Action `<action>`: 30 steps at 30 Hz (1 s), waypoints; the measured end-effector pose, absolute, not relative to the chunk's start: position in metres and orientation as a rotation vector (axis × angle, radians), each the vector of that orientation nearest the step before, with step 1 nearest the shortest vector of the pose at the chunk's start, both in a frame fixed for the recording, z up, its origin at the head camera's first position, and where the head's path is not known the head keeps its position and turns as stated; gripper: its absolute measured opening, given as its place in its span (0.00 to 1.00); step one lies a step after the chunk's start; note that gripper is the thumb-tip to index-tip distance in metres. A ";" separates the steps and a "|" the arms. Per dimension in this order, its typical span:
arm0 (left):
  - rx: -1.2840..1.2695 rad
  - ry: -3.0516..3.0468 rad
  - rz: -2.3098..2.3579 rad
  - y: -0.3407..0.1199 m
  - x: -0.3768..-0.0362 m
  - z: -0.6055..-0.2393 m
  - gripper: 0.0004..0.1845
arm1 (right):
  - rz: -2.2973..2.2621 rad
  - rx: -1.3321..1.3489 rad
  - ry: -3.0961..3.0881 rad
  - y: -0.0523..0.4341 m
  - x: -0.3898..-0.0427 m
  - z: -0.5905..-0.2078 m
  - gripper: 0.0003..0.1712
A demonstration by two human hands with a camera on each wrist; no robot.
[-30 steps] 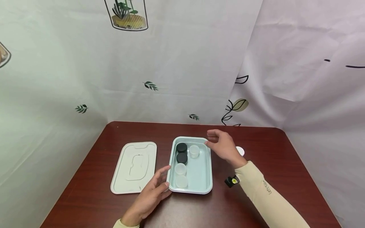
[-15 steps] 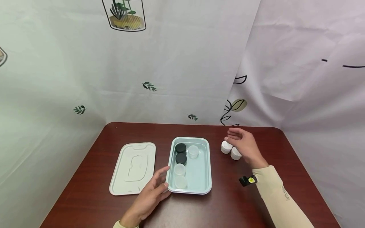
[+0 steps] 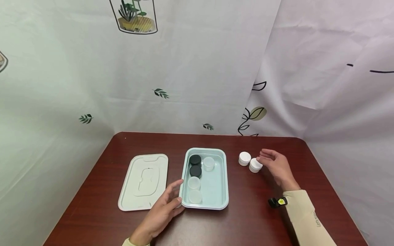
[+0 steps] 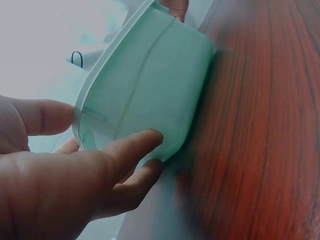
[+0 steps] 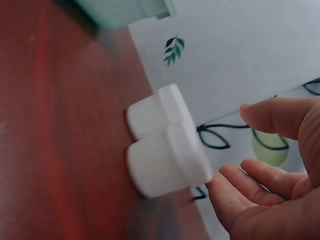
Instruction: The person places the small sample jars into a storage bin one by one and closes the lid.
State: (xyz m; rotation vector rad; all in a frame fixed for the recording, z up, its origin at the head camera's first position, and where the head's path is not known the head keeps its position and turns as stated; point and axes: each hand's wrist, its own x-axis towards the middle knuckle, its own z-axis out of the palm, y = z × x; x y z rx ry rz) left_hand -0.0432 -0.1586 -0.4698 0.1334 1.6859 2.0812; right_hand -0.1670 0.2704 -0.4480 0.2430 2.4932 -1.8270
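Observation:
My left hand (image 3: 160,213) is at the near left corner of a pale blue-green rectangular tray (image 3: 226,184). In the left wrist view its loosely extended fingers (image 4: 132,150) touch the tray's outer wall, and its thumb meets the rim. Inside the tray are two black-lidded jars, a far one (image 3: 195,159) and a nearer one (image 3: 195,171), plus three translucent jars, one of them (image 3: 209,164) on the right. My right hand (image 3: 278,167) hovers beside two white lidded jars, one (image 3: 244,158) farther left and one (image 3: 255,165) nearest it. Its fingers are relaxed, holding nothing.
A white rectangular lid (image 3: 144,182) lies flat left of the tray. The dark red-brown wooden table (image 3: 246,222) has rounded far corners and meets a printed white cloth backdrop (image 3: 197,68) behind.
My right hand has moved right from the tray's far right corner to the white jars, uncovering both of them. The left hand stays at the tray.

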 end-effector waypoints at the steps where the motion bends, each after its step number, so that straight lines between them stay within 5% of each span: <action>1: 0.128 1.686 2.081 -0.159 -0.043 -0.470 0.35 | -1.828 0.247 2.480 0.271 -0.166 -0.451 0.41; 18: 0.120 1.675 2.081 -0.159 -0.045 -0.471 0.35 | -1.813 0.245 2.453 0.262 -0.154 -0.484 0.38; 30: 0.126 1.668 2.088 -0.160 -0.045 -0.475 0.35 | -1.830 0.270 2.453 0.262 -0.152 -0.472 0.35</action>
